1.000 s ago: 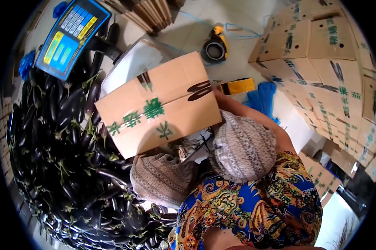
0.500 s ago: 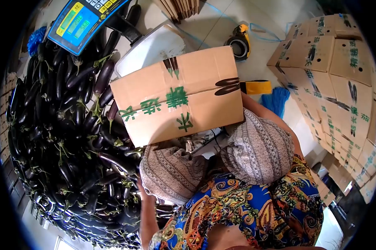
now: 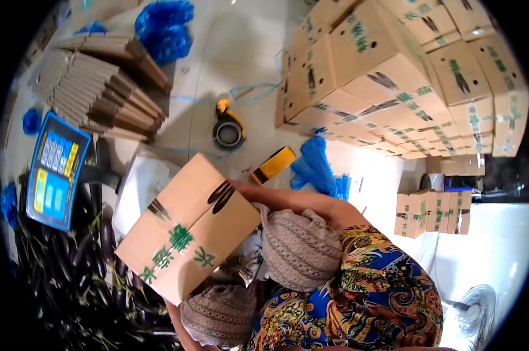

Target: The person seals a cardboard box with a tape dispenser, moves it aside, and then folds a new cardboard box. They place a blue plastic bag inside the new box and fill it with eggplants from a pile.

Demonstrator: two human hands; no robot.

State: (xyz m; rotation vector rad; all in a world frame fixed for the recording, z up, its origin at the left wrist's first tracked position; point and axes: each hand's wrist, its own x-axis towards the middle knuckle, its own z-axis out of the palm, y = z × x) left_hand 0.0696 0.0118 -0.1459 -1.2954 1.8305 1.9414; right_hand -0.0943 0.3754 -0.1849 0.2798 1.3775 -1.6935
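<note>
A closed cardboard box with green lettering and printed dark eggplants is held tilted over my lap, partly in front of a white scale platform. My right forearm reaches its upper right side, where my right hand is mostly hidden by the box. At the lower left edge, my left arm comes up and my left hand is out of sight behind the carton. The fingers of both hands do not show. The scale's blue display stands to the left, beside a heap of dark eggplants.
Stacked printed boxes rise at the upper right. Flattened cartons lean at the upper left. A tape dispenser, a yellow object and blue plastic lie on the floor. A fan stands lower right.
The view has swung to the right, so the scale and eggplants sit farther left. The box appears smaller and more slanted in the picture, with my arms still at its sides.
</note>
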